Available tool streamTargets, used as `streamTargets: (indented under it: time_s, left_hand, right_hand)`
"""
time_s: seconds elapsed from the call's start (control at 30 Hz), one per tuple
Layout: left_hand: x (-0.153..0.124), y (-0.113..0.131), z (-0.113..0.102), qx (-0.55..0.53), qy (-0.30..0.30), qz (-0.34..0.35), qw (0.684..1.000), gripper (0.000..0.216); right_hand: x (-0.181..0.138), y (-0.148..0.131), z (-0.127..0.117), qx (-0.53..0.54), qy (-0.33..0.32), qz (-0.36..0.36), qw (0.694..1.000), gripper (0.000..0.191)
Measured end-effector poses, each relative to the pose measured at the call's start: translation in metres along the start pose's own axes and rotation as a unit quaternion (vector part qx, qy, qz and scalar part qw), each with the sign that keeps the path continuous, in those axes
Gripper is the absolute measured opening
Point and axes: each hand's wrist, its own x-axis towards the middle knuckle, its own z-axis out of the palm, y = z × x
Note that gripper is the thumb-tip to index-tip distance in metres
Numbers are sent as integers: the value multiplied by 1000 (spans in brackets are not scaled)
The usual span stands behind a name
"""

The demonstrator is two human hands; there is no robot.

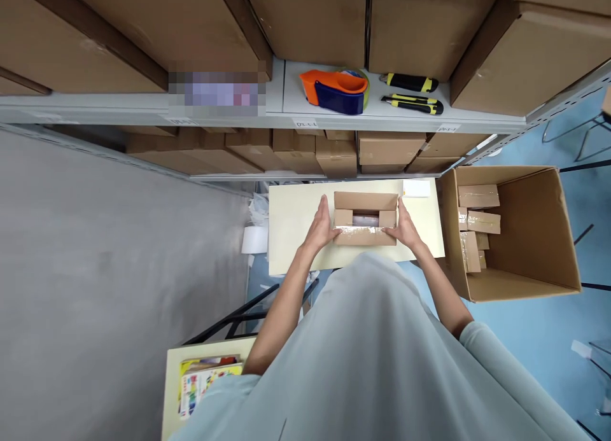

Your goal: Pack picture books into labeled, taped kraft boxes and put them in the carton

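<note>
A small cardboard box (365, 238) lies on the cream table in front of me. Its long back flap stands up, and the short side flaps fold inward around a gap at the middle. Through that gap something dark shows, too little to name. Clear tape shines along the front flap. My left hand (319, 230) is at the box's left end, fingers stretched forward, thumb pressing the front flap's corner. Mirroring it, my right hand (405, 226) holds the right end, with its thumb on the front flap and fingers along the side.
A white flat item (416, 188) lies at the table's (293, 231) back right. Right of the table stands a large open carton (534, 237) with several small taped boxes. Above, a shelf (281, 104) bears cartons, an orange-blue tape dispenser (340, 98) and two cutters (413, 104). Books (207, 384) lie lower left.
</note>
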Motion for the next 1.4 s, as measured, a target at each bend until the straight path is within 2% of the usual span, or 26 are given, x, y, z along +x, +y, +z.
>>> streamTargets:
  time_s: [0.1,0.2,0.33,0.43,0.53,0.67,0.77,0.93,1.03,1.1,1.2,1.4]
  left_hand:
    - [5,11,-4,-2,-19,43,999,136]
    - [-3,21,-4,2,8,66,998,128]
    - [-27,26,2,19,30,63,997,98]
    - [-41,25,7,18,46,58,997,68]
    - [-47,23,12,22,49,47,997,48]
    - [-47,21,19,16,53,24,998,36]
    - [-43,18,27,-35,79,-8,996,32]
    - [-27,6,42,-161,127,-113,972,23]
    - [-19,-3,44,-198,136,-162,957,35]
    - [-16,-8,44,-213,139,-184,949,45]
    - [-14,-13,44,-231,130,-201,943,39]
    - [-13,-8,46,-236,167,-213,933,34]
  right_hand:
    - [2,-5,-3,63,33,-22,997,127]
    - [-5,-9,-7,101,67,-17,992,106]
    - [-24,-11,-11,89,78,-31,993,63]
    - [-35,-10,-10,62,83,-43,994,50]
    - [-42,-5,-4,24,73,-34,996,46]
    - [-45,3,6,12,61,-4,998,46]
    - [-44,3,13,42,69,15,997,45]
    - [-32,-1,14,93,78,76,990,37]
    - [-22,1,12,105,67,115,985,32]
    - [-17,5,11,127,69,148,978,41]
    - [-11,12,13,168,70,182,966,51]
    - [-9,14,20,197,85,165,963,38]
